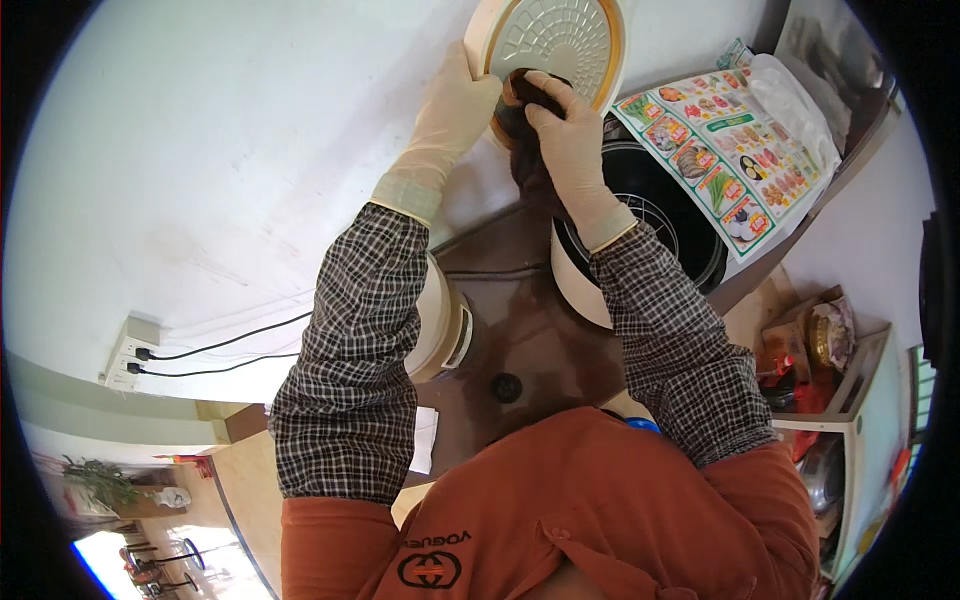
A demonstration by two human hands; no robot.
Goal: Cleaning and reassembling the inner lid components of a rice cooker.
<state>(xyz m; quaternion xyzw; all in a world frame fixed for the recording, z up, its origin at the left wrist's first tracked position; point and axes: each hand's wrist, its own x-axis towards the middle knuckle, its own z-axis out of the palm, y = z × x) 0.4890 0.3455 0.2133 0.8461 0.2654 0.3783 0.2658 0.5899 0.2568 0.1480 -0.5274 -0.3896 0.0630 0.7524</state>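
Both my hands wear pale rubber gloves, with checked sleeve covers above them. My left hand grips the rim of a round lid, whose patterned metal inner face is turned toward me. In my right hand is a dark brown cloth, pressed on the lid's lower part and hanging down. Below my right hand stands a white round cooker with a dark inside and a wire rack in it. My right forearm covers part of the cooker.
A second round appliance is half behind my left sleeve on the brown table. A printed flyer and a plastic bag lie right of the cooker. Black cords run to a wall socket. A shelf unit stands at right.
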